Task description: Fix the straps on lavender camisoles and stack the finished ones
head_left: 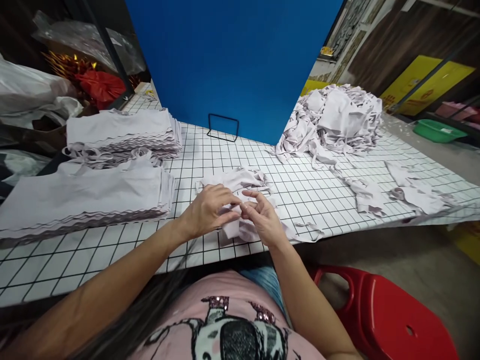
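Observation:
My left hand (215,210) and my right hand (261,216) meet over the table, fingertips pinched close together. Between them is pale fabric (231,229) that hangs down below the fingers; its exact shape is partly covered by the hands. Just behind lies a crumpled heap of the same pale cloth (240,179). To the left are two neat stacks of flat pale fabric pieces, a nearer stack (86,197) and a farther stack (123,125), with looped strips between them.
A large blue board (232,60) stands across the back, with a black wire stand (223,127) at its foot. A big pile of pale scraps (337,117) sits back right on the gridded tablecloth (300,200). A red plastic stool (397,310) is at my right.

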The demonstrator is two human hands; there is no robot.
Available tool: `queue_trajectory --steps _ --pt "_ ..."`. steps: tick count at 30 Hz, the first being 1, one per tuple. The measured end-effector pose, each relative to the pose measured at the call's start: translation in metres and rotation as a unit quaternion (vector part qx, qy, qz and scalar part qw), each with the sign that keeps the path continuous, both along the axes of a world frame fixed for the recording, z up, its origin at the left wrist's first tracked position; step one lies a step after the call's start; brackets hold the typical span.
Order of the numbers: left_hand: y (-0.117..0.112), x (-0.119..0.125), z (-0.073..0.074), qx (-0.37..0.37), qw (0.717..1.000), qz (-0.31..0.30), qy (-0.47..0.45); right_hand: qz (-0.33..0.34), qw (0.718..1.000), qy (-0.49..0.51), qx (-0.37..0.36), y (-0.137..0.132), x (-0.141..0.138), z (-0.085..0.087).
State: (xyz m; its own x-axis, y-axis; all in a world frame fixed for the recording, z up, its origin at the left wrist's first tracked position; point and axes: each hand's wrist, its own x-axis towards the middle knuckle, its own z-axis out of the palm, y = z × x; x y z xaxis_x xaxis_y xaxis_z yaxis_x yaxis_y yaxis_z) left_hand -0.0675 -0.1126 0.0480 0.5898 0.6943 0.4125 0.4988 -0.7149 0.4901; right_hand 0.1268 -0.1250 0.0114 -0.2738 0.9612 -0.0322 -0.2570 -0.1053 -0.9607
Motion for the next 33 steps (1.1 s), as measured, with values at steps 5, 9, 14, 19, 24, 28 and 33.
queue_trajectory --steps 5,9,14,19,24,28,33 --pt "0.010 0.008 0.007 0.025 0.999 0.024 0.022 0.002 1.000 -0.020 0.005 -0.002 0.007 0.005" --pt "0.025 0.001 0.038 0.034 0.995 0.060 -0.066 0.108 0.985 -0.097 0.096 -0.003 0.019 0.012" --pt "0.062 -0.017 0.091 0.078 0.953 0.172 -0.237 0.147 0.937 -0.259 0.182 0.003 0.052 0.030" --pt "0.075 -0.009 0.116 0.096 0.948 0.177 -0.248 0.067 0.948 -0.241 0.199 0.016 0.058 0.059" --pt "0.063 0.019 0.134 0.060 0.976 0.095 -0.188 -0.037 0.944 -0.195 0.265 0.040 0.014 0.094" --pt "0.062 0.025 0.154 0.027 0.987 0.051 -0.147 -0.045 0.934 -0.192 0.298 0.063 -0.007 0.109" --pt "0.064 0.023 0.169 -0.028 0.991 0.015 -0.133 -0.054 0.915 -0.183 0.356 0.071 0.000 0.124"
